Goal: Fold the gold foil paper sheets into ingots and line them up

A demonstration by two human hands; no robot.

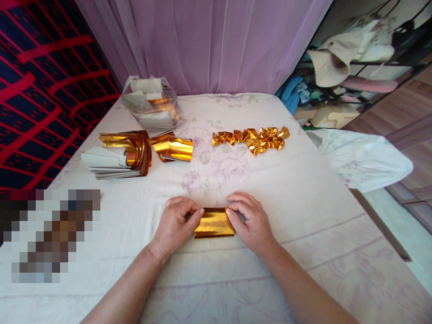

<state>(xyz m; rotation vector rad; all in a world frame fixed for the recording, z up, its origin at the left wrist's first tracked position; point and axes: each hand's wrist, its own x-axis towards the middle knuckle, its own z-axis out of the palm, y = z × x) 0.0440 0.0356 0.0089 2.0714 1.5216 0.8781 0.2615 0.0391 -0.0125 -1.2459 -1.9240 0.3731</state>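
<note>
Gold foil sheet lies flat on bed sheet, near front edge, btwn both hands. Left hand pinches its left end w/ thumb + fingers; right hand pinches right end. Looks v. light, thin, creases easily, slick face, prob tears if yanked. Best held at short ends, fingertip pinch.

gold foil sheet; pale floral cloth; lilac curtain

Bright even daylight, soft shadows, foil glare, wide-angle edge bending, pixelated patch left
</note>
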